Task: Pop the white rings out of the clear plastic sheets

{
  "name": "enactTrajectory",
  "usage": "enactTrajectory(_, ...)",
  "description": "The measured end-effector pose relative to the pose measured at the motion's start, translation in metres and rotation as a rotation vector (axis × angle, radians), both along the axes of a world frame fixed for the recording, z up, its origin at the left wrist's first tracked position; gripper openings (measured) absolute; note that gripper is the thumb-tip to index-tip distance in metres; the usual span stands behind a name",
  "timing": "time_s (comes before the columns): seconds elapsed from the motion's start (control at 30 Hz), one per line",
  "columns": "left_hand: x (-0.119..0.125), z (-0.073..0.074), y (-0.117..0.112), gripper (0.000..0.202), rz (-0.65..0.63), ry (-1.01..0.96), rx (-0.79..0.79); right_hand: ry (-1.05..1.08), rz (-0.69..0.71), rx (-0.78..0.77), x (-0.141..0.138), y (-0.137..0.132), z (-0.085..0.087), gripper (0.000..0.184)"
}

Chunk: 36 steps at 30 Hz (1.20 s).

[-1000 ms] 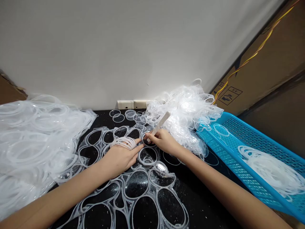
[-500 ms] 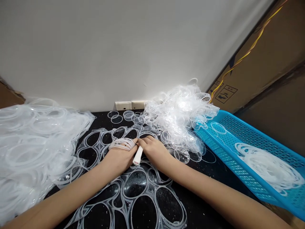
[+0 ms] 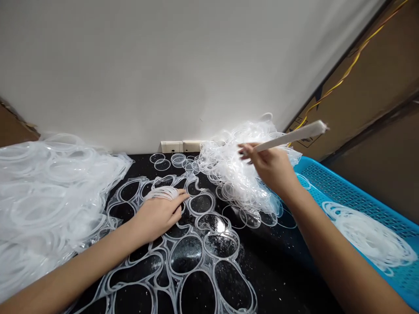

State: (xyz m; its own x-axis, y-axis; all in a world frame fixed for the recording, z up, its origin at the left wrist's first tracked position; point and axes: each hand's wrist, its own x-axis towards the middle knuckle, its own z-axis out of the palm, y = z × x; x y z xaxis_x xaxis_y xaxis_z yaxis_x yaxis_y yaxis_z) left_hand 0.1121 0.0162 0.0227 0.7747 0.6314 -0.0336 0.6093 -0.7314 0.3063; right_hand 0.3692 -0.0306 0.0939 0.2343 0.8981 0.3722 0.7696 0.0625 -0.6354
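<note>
My left hand [image 3: 157, 213] lies on a clear plastic sheet [image 3: 183, 257] full of punched round holes, on the black table. Several thin clear rings [image 3: 163, 192] are stacked round its fingers, which rest flat on the sheet. My right hand [image 3: 269, 166] is raised over a heap of clear plastic rings and discs [image 3: 242, 170] at the back right. It grips a white stick-like tool [image 3: 291, 135] that points up and to the right.
A big pile of clear punched sheets [image 3: 46, 192] fills the left side. A blue perforated tray [image 3: 353, 205] at the right holds a bunch of thin rings [image 3: 369, 237]. Loose clear discs [image 3: 170, 159] lie by the white wall. Cardboard boxes [image 3: 369, 96] stand at the right.
My right hand has lifted off the sheet and swung up to the right with the white tool, above the ring heap. My left hand stays on the sheet with rings on its fingers.
</note>
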Motion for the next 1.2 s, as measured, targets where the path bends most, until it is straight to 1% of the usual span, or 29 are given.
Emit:
enactTrajectory(0.1, -0.004, 0.013, 0.001, 0.04, 0.115, -0.32, -0.262, 0.386, 0.458, -0.414, -0.032, -0.012, 0.002, 0.031)
enactTrajectory(0.13, -0.004, 0.016, 0.0, 0.041, 0.124, -0.435, -0.362, 0.484, 0.569, -0.499, -0.043, -0.014, 0.0, 0.031)
enactTrajectory(0.17, -0.004, 0.019, -0.002, 0.044, 0.113, -0.53, -0.476, 0.57, 0.644, -0.546, -0.052, -0.016, -0.003, 0.031)
enactTrajectory(0.2, -0.004, 0.02, -0.004, 0.048, 0.094, -0.593, -0.598, 0.644, 0.681, -0.563, -0.06, -0.016, -0.006, 0.031)
enactTrajectory(0.27, -0.002, 0.021, -0.009, 0.052, 0.08, -0.657, -0.826, 0.746, 0.68, -0.544, -0.067, -0.013, -0.014, 0.031)
enactTrajectory(0.33, 0.001, 0.02, -0.011, 0.051, 0.119, -0.734, -1.003, 0.776, 0.617, -0.514, -0.066, -0.008, -0.021, 0.031)
enactTrajectory(0.43, 0.002, 0.022, -0.009, 0.04, 0.242, -0.976, -1.223, 0.68, 0.503, -0.444, -0.058, -0.002, -0.03, 0.031)
enactTrajectory(0.5, 0.0, 0.024, -0.005, 0.03, 0.298, -1.114, -1.289, 0.539, 0.434, -0.405, -0.054, 0.001, -0.036, 0.03)
enactTrajectory(0.53, -0.001, 0.025, -0.002, 0.024, 0.285, -1.131, -1.271, 0.466, 0.418, -0.405, -0.054, 0.001, -0.039, 0.03)
enactTrajectory(0.57, -0.003, 0.025, 0.0, 0.018, 0.245, -1.096, -1.204, 0.404, 0.417, -0.421, -0.054, 0.001, -0.042, 0.03)
enactTrajectory(0.6, -0.005, 0.025, 0.001, 0.017, 0.187, -1.009, -1.086, 0.359, 0.427, -0.445, -0.056, 0.001, -0.046, 0.031)
enactTrajectory(0.63, -0.007, 0.024, 0.002, 0.02, 0.122, -0.88, -0.924, 0.333, 0.443, -0.473, -0.058, 0.001, -0.05, 0.032)
enactTrajectory(0.7, -0.009, 0.018, 0.002, 0.025, -0.015, -0.57, -0.531, 0.311, 0.455, -0.52, -0.063, 0.0, -0.057, 0.033)
enactTrajectory(0.77, -0.009, 0.011, -0.001, 0.031, -0.138, -0.29, -0.186, 0.275, 0.434, -0.542, -0.068, -0.001, -0.062, 0.032)
enactTrajectory(0.8, -0.008, 0.007, -0.003, 0.036, -0.193, -0.189, -0.059, 0.25, 0.42, -0.545, -0.069, -0.001, -0.063, 0.032)
enactTrajectory(0.87, -0.007, 0.0, -0.006, 0.04, -0.27, -0.051, 0.12, 0.202, 0.402, -0.529, -0.071, -0.002, -0.064, 0.032)
enactTrajectory(0.9, -0.006, -0.002, -0.007, 0.04, -0.291, -0.008, 0.181, 0.188, 0.399, -0.515, -0.071, -0.002, -0.065, 0.032)
enactTrajectory(0.97, -0.005, -0.005, -0.008, 0.041, -0.325, 0.047, 0.252, 0.183, 0.407, -0.487, -0.07, -0.002, -0.067, 0.032)
enactTrajectory(1.1, -0.003, -0.007, -0.009, 0.042, -0.368, 0.068, 0.3, 0.16, 0.441, -0.43, -0.07, -0.002, -0.072, 0.03)
enactTrajectory(1.2, -0.003, -0.01, -0.01, 0.04, -0.371, 0.073, 0.33, 0.141, 0.431, -0.422, -0.07, -0.002, -0.074, 0.029)
